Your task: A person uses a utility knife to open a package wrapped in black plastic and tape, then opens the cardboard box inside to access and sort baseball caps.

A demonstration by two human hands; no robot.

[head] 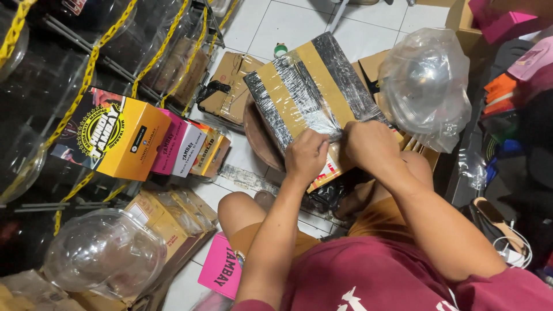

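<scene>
The wrapped box (311,95) extends up-left, away from both hands. Left hand (306,155) and right hand (368,144), equally near, each grip clenched on clear film (337,128).

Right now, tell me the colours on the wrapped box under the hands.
The wrapped box shows tan cardboard with black bands under clear film, best seen in the head view.

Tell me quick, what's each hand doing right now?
Left hand: fingers closed, pinching the clear plastic wrap on the cardboard box.
Right hand: fingers closed on the same wrap, beside the left.
</scene>
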